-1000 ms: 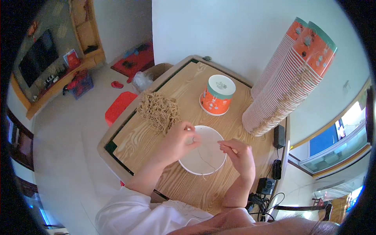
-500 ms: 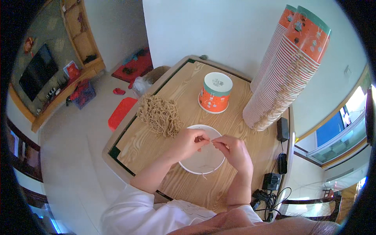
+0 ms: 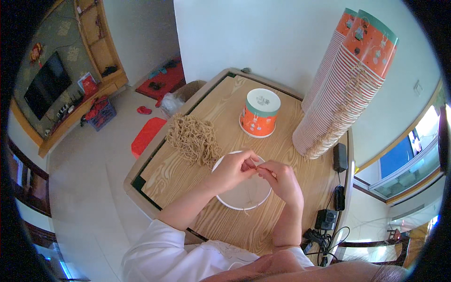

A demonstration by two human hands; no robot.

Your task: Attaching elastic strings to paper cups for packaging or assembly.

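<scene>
My left hand (image 3: 235,170) and my right hand (image 3: 282,180) meet over the mouth of a white paper bucket (image 3: 230,201) standing on the table. Both are closed, thumbs and fingertips pinched together and almost touching. Between them is a thin bit of twine, largely hidden by the fingers. A faint strand shows inside the bucket, and a short twine end (image 3: 246,212) hangs outside its near rim. A loose heap of tan twine (image 3: 193,141) lies just beyond my left hand. Farther back, an orange and green paper bucket (image 3: 260,114) rests upside down.
Two tall stacks of nested paper buckets (image 3: 336,98) rise at the back right, tan twine ends along one side. Black power adapters (image 3: 326,219) and cables lie along the right edge of the wooden table (image 3: 225,230). A red stool (image 3: 148,136) stands beyond the left edge.
My left fingers have curled in closer to the right ones, and the two pinches now nearly touch. The view has shifted slightly; the bucket and twine heap stay in place.
</scene>
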